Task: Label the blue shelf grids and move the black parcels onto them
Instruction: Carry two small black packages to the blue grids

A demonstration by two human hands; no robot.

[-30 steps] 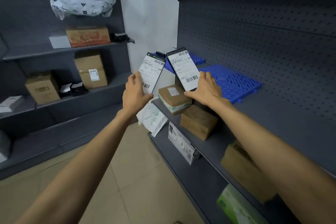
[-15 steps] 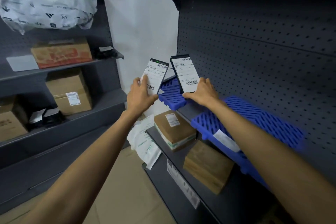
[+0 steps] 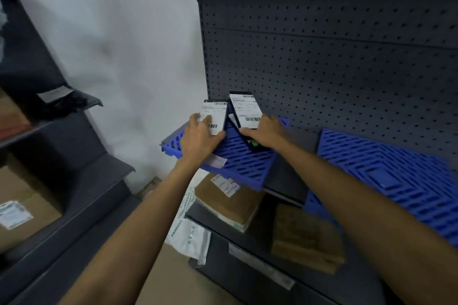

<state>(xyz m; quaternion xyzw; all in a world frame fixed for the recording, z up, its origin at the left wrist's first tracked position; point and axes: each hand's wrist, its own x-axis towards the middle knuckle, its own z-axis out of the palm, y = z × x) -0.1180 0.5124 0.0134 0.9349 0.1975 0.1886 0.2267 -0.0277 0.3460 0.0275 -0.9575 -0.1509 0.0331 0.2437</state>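
Both hands (image 3: 200,138) hold parcels (image 3: 214,116) over, perhaps touching, grid (image 3: 243,156).

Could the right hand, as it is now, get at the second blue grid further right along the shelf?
Probably not at once: the right hand holds a black parcel over the left blue grid. The second blue grid lies bare just beyond that forearm, nothing blocking it, so it looks reachable once the parcel is set down.

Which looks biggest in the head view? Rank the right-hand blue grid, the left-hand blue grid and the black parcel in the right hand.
1. Right-hand blue grid, though nearer the camera and cut off by the frame.
2. Left-hand blue grid.
3. Black parcel in the right hand, clearly smallest.
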